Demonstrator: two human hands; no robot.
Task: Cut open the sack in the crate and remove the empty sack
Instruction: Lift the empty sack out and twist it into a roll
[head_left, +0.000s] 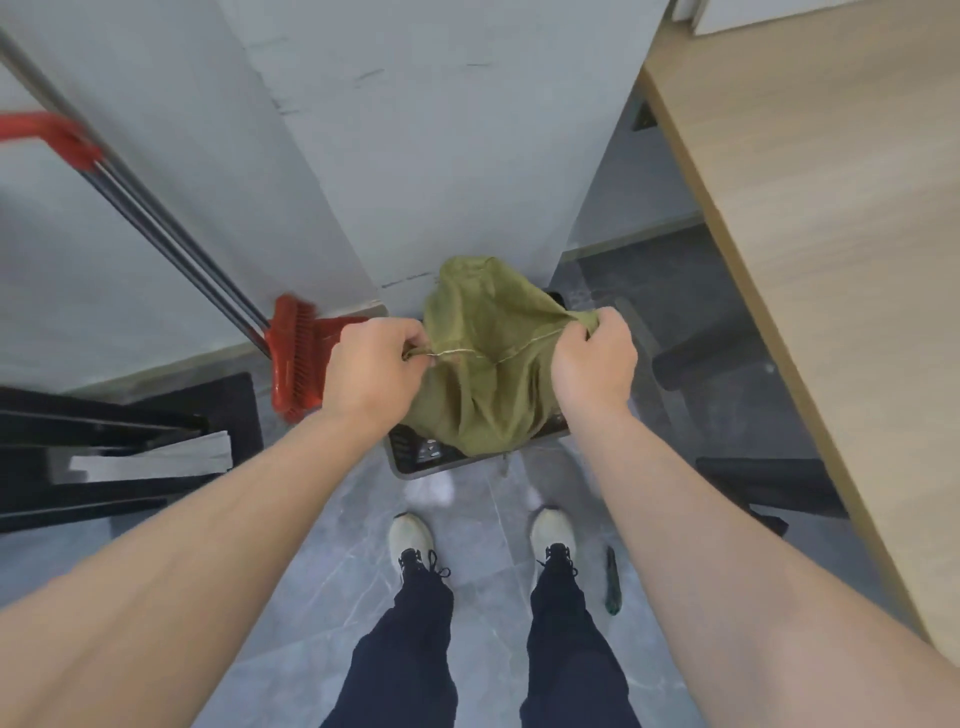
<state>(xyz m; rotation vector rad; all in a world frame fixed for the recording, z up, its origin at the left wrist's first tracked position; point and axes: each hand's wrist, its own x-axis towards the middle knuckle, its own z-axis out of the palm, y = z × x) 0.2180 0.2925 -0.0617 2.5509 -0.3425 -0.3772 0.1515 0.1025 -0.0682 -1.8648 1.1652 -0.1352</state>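
Note:
An olive-green woven sack (488, 374) hangs limp over a dark crate (421, 457) on the floor in front of my feet. My left hand (371, 369) is closed on the sack's left corner, and my right hand (595, 361) is closed on its right corner. A stitched seam stretches taut between the two fists. The sack's lower end drapes into the crate and hides most of what lies inside. A green-handled knife (612, 582) lies on the grey floor to the right of my right shoe.
A red broom (296, 358) and its dustpan lean against the grey wall at the left. A black stand (104, 457) occupies the floor at the far left. A wooden table (831, 234) runs along the right, with a black chair base (727, 358) under it.

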